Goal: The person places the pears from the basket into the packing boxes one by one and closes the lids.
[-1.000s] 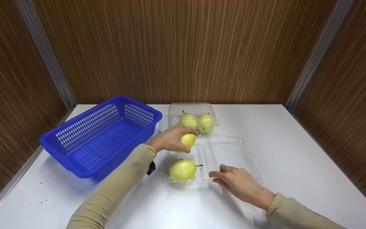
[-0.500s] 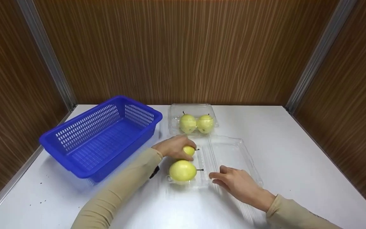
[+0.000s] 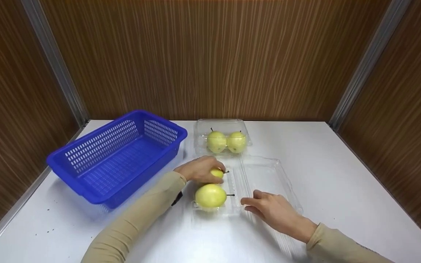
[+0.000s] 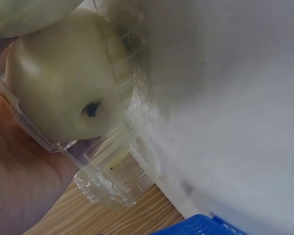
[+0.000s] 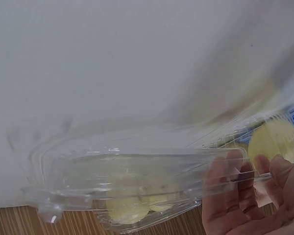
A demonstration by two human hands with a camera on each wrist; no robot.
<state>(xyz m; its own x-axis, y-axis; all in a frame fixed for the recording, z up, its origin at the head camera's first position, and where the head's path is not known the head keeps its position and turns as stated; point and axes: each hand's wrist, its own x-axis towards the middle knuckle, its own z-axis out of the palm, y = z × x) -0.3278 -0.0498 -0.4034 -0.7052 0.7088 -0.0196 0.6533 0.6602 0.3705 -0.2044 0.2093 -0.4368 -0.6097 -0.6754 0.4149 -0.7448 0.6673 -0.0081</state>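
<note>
In the head view my left hand [image 3: 201,170] reaches over the open clear plastic clamshell box [image 3: 234,210] and grips a yellow-green pear [image 3: 216,173] in its far half. The fingers cover most of that pear; its stem points right. A second pear [image 3: 211,195] lies just nearer, also stem to the right. From the left wrist, a pear's dark blossom end [image 4: 91,109] shows above the palm behind the plastic rim. My right hand [image 3: 272,210], fingers curled, holds the clamshell's near edge by the hinge; the right wrist view shows its fingers [image 5: 230,191] through clear plastic.
Behind stands another clear clamshell [image 3: 220,125] holding two pears [image 3: 216,142]. A blue perforated basket [image 3: 119,171] sits on the left with nothing in it. Wood-patterned panels [image 3: 210,58] enclose the white table [image 3: 327,164] on three sides.
My left hand has come down and nearer with its pear, setting it beside the other pear in the open clamshell. Over the last half second it stays still, as does the right hand.
</note>
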